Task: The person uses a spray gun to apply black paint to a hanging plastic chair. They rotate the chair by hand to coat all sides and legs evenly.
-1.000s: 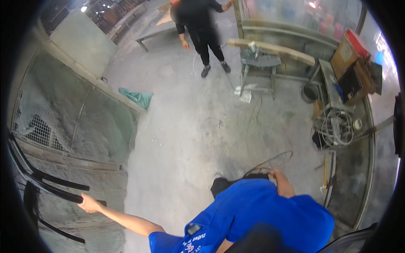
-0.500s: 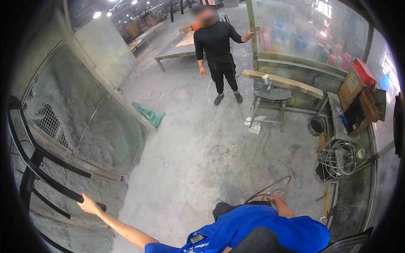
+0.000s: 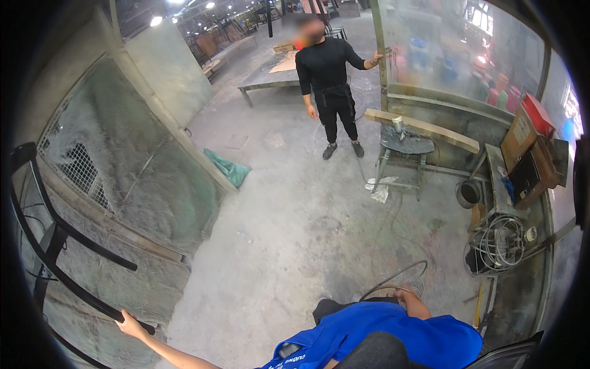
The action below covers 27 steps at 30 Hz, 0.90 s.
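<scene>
At the lower left, my left hand (image 3: 130, 325) is closed around the end part of a black furniture frame (image 3: 86, 297) with long curved rails. The frame stands at the left edge of the view, and its far side runs out of the picture. My right hand (image 3: 404, 295) is beside my body at the lower middle, partly hidden by my blue sleeve. Its fingers appear closed on a thin hose (image 3: 393, 272) that loops over the floor. Anything further in that hand is hidden.
A person in black (image 3: 329, 80) stands ahead, one hand on a post. A stool (image 3: 405, 142) with a metal cup stands at the right, near a wooden beam (image 3: 430, 130). Coiled hose (image 3: 501, 246), a pot (image 3: 468, 194) and boxes line the right wall. Green cloth (image 3: 227, 168) lies left.
My left hand has moved down, and the black frame has tilted with it. The whole view has shifted slightly, while the person ahead keeps the same stance.
</scene>
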Tool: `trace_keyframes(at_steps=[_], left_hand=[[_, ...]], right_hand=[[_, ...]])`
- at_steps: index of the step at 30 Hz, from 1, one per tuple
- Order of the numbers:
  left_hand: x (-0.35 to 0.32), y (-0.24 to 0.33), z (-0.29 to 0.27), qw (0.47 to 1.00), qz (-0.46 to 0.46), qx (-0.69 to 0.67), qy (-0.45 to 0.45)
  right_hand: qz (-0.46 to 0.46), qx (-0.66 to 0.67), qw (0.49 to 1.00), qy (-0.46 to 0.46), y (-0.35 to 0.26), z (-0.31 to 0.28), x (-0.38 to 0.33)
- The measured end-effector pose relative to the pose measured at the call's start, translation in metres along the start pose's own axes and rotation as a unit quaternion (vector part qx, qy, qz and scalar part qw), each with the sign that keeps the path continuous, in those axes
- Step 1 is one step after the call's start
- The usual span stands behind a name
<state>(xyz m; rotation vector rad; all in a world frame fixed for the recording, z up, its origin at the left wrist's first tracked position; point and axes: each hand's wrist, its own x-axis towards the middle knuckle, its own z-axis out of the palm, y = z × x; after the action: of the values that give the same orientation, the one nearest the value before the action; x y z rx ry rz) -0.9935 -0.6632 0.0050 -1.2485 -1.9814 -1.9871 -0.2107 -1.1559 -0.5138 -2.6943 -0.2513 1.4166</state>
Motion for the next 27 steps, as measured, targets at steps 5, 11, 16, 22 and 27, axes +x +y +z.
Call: trace_keyframes(at_steps=[5, 11, 16, 22, 27], left_hand=[[-0.002, 0.003, 0.008, 0.999, -0.012, 0.037, 0.011], [-0.003, 0.013, 0.045, 0.974, 0.057, 0.204, 0.074], [-0.008, 0.026, 0.076, 0.969, 0.024, 0.230, 0.087], [-0.009, 0.035, 0.088, 0.960, 0.012, 0.264, 0.090], [-0.001, 0.021, 0.077, 0.967, 0.008, 0.246, 0.072]], right_hand=[[-0.001, 0.007, 1.000, -0.020, -0.005, 0.000, -0.003], [0.028, 0.006, 0.999, -0.029, -0.006, -0.007, -0.028], [0.030, 0.081, 0.996, -0.015, 0.011, 0.003, -0.035], [0.039, 0.078, 0.996, -0.036, 0.037, 0.014, -0.026], [0.037, 0.027, 0.999, -0.021, 0.041, 0.016, -0.019]])
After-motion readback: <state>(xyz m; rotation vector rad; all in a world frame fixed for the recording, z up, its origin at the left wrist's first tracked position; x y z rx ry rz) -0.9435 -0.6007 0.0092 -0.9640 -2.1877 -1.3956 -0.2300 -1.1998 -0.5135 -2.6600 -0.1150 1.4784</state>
